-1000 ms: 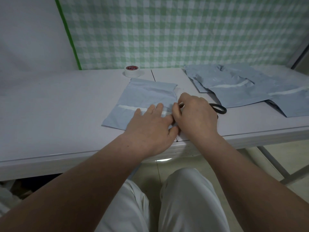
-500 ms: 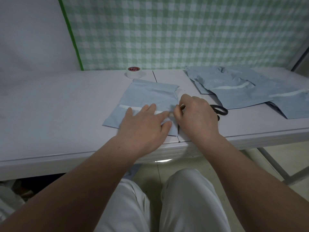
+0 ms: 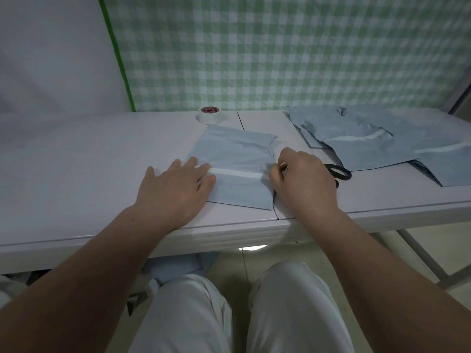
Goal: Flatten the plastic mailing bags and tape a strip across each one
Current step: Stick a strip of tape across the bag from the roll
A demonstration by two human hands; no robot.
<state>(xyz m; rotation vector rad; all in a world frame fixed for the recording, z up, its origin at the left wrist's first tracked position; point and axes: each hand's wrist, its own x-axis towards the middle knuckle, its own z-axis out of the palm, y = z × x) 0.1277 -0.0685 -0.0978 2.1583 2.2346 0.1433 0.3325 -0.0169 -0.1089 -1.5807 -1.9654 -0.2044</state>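
A pale blue mailing bag [image 3: 237, 159] lies flat near the table's front edge, with a white tape strip [image 3: 238, 173] running across it. My left hand [image 3: 178, 189] presses flat with straight fingers on the left end of the strip and the bag. My right hand [image 3: 303, 182] sits at the bag's right edge, its curled fingertips pinching down the strip's right end. The hand covers the blades of the black scissors [image 3: 340, 172]; only their handles show behind it. A white tape roll [image 3: 210, 115] stands at the back.
Several taped blue bags [image 3: 367, 141] lie overlapping at the right of the white table [image 3: 76, 161]. A checked green cloth hangs behind. More blue plastic [image 3: 178, 268] lies on the floor by my knees.
My left hand has slid left along the tape strip, from beside my right hand to the bag's left end, uncovering the strip. My right hand has stayed put.
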